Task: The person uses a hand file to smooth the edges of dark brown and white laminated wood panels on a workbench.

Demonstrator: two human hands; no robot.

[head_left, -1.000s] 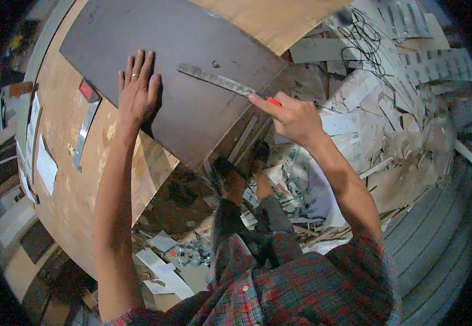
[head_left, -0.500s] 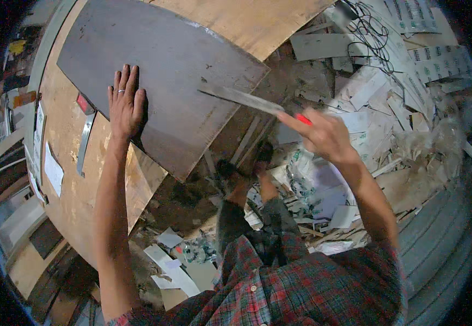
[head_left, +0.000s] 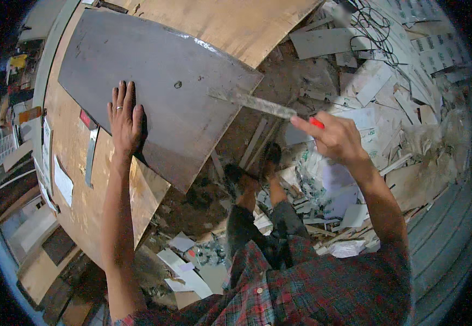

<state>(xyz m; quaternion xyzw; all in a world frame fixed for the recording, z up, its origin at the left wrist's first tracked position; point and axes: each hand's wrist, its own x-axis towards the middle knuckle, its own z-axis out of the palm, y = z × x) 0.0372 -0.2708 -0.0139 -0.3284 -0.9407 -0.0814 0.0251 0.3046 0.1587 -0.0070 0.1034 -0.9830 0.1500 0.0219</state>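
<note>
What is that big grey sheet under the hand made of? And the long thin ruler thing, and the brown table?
The big grey flat sheet looks like dull metal, maybe laminate: smooth, with a bright glint along its edge. The long thin silvery ruler in the right hand seems to be steel, pale and shiny. The brown wooden tabletop looks like bare plywood, with visible grain. The left hand lies flat on the sheet.

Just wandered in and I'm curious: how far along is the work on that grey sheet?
Done: the grey sheet lies on the plywood bench. In hand: the left hand presses it flat; the right hand holds a metal ruler and something red. Left: no marked line or cut shows.
</note>
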